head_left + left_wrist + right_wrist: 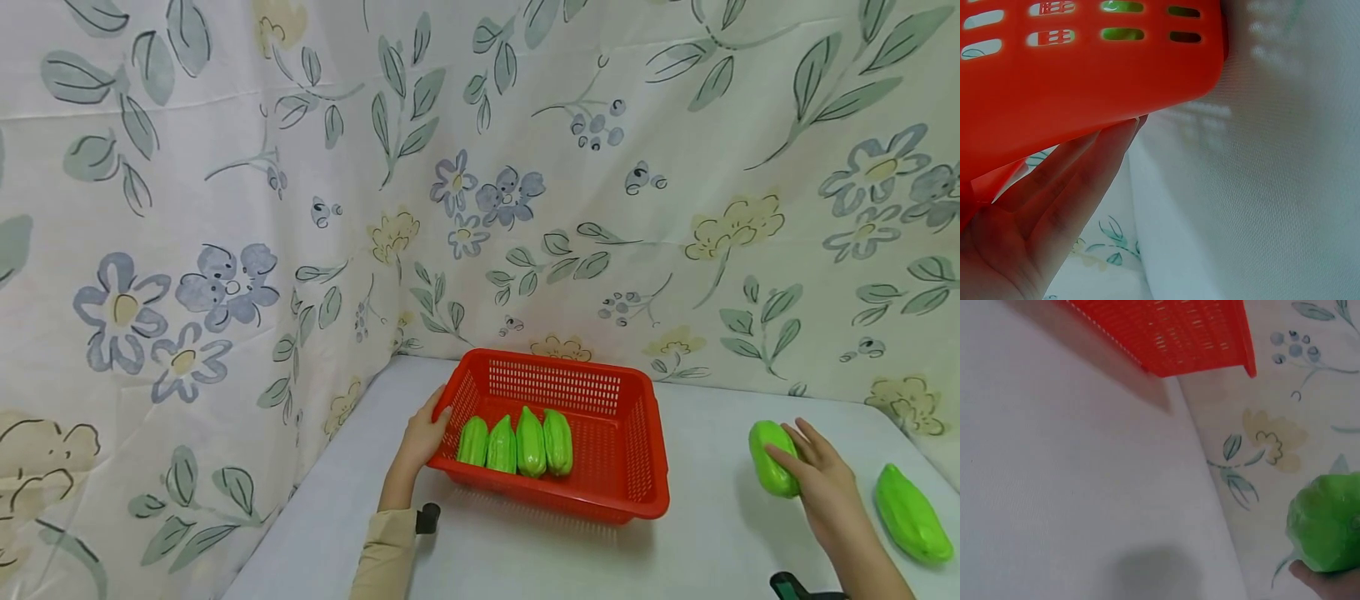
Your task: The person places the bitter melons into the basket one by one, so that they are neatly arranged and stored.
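A red plastic basket (pixel 555 492) with slotted sides stands on the table, and several glossy ribbed green gourds (pixel 531 442) lie side by side in its left half. My left hand (pixel 423 433) grips the basket's left rim; in the left wrist view, the fingers (pixel 1079 181) lie against the outside of its wall. To the right of the basket, my right hand (pixel 821 471) holds another green gourd (pixel 772 458) above the table, thumb on the near side. The right wrist view shows only this gourd's rounded end (pixel 1329 522) and part of a finger.
One more green gourd (pixel 911 517) lies on the white table (pixel 705 417) at the far right, beyond my right hand. Flowered cloth (pixel 570 183) hangs along the back and left side of the table, close behind the basket.
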The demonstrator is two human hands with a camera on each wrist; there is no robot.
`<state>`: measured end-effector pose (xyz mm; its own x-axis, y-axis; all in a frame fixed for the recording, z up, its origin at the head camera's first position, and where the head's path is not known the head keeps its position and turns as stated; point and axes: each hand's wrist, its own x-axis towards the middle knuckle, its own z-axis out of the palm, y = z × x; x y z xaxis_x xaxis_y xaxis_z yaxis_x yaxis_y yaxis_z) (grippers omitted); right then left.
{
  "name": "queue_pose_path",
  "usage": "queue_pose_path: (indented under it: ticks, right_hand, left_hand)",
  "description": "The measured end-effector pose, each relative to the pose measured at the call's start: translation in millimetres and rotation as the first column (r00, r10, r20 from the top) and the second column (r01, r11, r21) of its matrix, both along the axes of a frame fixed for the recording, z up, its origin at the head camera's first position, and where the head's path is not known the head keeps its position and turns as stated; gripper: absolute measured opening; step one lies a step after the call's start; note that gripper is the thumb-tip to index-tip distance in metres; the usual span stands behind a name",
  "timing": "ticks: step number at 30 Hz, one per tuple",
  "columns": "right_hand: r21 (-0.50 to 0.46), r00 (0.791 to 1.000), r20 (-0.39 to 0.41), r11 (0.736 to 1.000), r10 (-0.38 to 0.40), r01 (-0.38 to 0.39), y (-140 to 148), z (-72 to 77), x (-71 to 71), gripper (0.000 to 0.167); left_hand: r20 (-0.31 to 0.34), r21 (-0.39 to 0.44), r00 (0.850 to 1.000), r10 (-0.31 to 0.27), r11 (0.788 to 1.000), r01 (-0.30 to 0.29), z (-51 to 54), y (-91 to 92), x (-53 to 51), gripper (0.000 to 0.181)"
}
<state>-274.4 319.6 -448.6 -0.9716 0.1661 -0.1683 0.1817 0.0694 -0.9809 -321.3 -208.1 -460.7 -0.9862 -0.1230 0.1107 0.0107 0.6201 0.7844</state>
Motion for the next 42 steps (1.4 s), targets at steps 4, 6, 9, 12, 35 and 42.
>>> queue_pose_path:
  ticks: [4,6,9,12,35,42]
  right_hand:
    - [-0.03,0.999,-0.033,0.999,0.013,-0.014,-11,9.7,1.7,0.086]
    - [-0.034,0.998,-0.054,0.999,0.021,-0.023,-16,12.9,2.6,0.085]
    - [-0.031,0.996,-0.087,0.999,0.033,-0.036,-22,15.9,3.5,0.084]
    - [-0.043,0.99,-0.128,0.997,0.053,-0.059,-28,17.1,3.5,0.083]
    - [-0.072,0.958,-0.269,0.99,0.097,-0.121,-91,54.4,1.3,0.08]
    - [-0.073,0.947,-0.296,0.986,0.124,-0.152,-109,62.4,-1.1,0.081]
  left_hand:
    - [0.004,0.001,1.0,0.001,1.0,-0.001,0.4,0.4,-0.3,0.053]
    - [0.004,0.002,1.0,0.0,1.0,0.0,0.6,0.3,-0.3,0.053]
    - [0.006,0.002,1.0,-0.002,1.0,0.002,0.2,0.0,-0.9,0.053]
    - [0.005,0.0,1.0,-0.002,1.0,0.002,-0.2,-0.2,-1.2,0.053]
    - [0.018,0.01,1.0,-0.004,1.0,0.004,-1.0,-1.1,-1.0,0.053]
    - [0.012,0.004,1.0,-0.005,1.0,0.005,-0.3,-0.1,-0.2,0.052]
